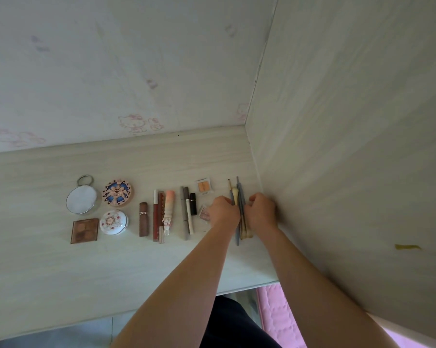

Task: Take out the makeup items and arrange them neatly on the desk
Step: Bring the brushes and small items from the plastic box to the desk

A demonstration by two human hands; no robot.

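Makeup brushes (pixel 240 209), middles hidden between hands

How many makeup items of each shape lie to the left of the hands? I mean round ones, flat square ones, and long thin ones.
Round: 3 (mirror, patterned compact, white compact)
Flat square: 3 (brown palette, orange pan, pink pan)
Long thin: 7, from the brown tube to the black tube
Total: 13

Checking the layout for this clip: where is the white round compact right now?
In the head view the white compact lies on the desk's left side, right of the brown palette and in front of the patterned compact.
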